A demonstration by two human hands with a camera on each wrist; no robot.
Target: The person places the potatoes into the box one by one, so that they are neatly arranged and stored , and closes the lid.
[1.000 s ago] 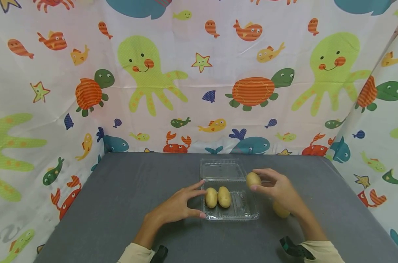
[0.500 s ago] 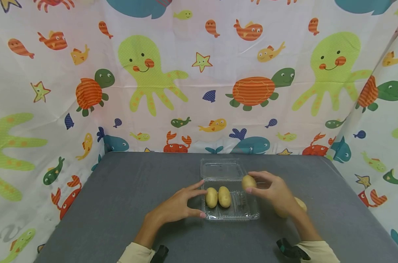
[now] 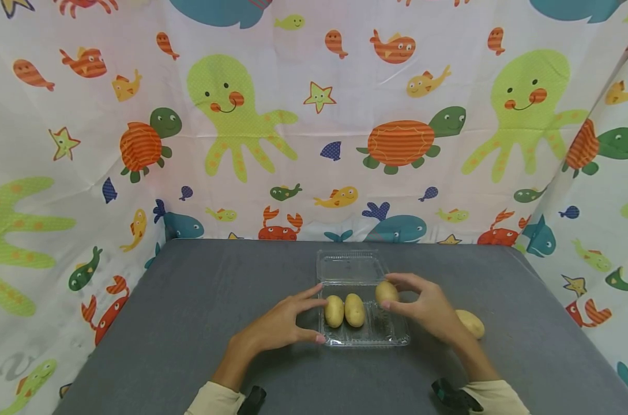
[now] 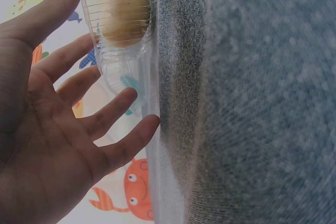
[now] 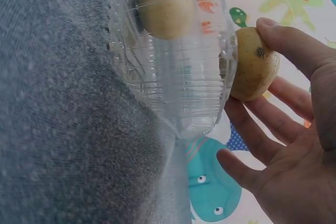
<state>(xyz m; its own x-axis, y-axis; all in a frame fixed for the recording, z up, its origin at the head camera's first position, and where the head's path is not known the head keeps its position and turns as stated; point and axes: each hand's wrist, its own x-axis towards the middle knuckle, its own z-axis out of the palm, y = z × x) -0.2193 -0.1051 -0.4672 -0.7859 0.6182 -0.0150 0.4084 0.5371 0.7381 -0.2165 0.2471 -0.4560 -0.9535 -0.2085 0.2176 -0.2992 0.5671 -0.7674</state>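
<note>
A clear plastic clamshell box (image 3: 376, 334) lies with its lid (image 3: 349, 266) folded back, away from the person. Two potatoes (image 3: 354, 310) sit side by side in its left half. Between thumb and fingertips, my right hand (image 3: 428, 302) pinches another potato (image 3: 387, 293) over the box's right side; in the right wrist view this potato (image 5: 254, 64) shows a dark spot and is level with the box rim. My left hand (image 3: 278, 323) is at the box's left edge, its fingers spread and fairly straight, as the left wrist view also shows. Fingertips and thumb touch or nearly touch the wall.
Another potato (image 3: 470, 324) lies on the grey tabletop (image 3: 205, 323) right of the box, partly behind the right forearm. A curtain (image 3: 314, 132) printed with sea animals hangs behind the table and along both sides.
My right hand has carried its potato left and slightly down, from the box's right edge to over its right half. The left hand has stayed put.
</note>
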